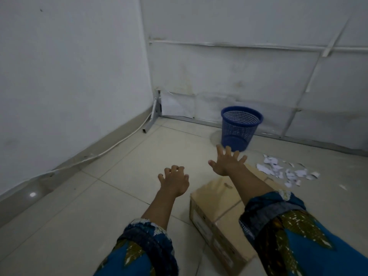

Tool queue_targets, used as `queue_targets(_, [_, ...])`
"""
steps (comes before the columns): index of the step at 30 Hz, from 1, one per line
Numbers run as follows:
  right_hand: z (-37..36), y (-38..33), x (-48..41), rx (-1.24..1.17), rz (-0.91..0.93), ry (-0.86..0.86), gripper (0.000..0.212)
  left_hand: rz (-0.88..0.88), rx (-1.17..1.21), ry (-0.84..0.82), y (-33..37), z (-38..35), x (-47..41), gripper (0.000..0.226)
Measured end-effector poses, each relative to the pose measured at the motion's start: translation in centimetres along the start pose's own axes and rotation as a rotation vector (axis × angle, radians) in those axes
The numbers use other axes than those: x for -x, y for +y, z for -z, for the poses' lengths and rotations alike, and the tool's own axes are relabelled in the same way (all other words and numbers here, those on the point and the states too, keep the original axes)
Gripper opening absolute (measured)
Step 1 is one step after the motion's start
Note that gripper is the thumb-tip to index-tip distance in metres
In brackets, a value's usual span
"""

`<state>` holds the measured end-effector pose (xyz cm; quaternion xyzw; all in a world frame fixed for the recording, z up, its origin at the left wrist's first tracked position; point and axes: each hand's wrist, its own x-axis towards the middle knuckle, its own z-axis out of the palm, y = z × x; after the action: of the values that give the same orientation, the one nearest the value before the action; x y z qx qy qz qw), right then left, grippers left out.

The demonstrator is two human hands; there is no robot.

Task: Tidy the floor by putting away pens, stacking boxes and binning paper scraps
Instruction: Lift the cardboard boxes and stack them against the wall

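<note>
A cardboard box (217, 214) lies on the tiled floor under my right forearm. My right hand (229, 161) is stretched out above its far end, fingers spread, holding nothing. My left hand (175, 181) hovers over bare tiles to the left of the box, fingers curled loosely and apart, also holding nothing. Torn white paper scraps (286, 171) are scattered on the floor to the right of my right hand. A blue mesh waste basket (240, 127) stands upright near the back wall, just beyond my right fingertips. No pens are in view.
White walls meet in a corner at the back left. A white cable (111, 146) runs along the left skirting. A metal bracket (154, 114) leans in the corner. Open tiles lie left of the box.
</note>
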<state>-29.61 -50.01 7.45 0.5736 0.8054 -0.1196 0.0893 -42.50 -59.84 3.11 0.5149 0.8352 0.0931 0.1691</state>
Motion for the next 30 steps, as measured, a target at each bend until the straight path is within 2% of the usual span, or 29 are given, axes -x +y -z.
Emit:
queue_targets(12, [-1.2,8.8,-0.3,-0.033,-0.147,-0.036,0.071,-0.046,-0.021,-0.114,5.6,-4.9,-0.4,0.049])
queue_targets(22, [-4.2,13.6,-0.5,-0.083,-0.144,-0.090,0.074,0.132,-0.064,-0.297,6.2,-9.8,1.2,0.073])
queue_targets(26, [-6.5,16.0,-1.0,-0.105,-0.165,-0.119,0.073,0.226,0.036,-0.312,6.5,-12.1,1.5,0.083])
queue_targets(30, [-8.8,18.1,-1.9,-0.081,-0.163,-0.108,0.072,0.341,0.296,-0.257,7.2,-14.3,1.5,0.090])
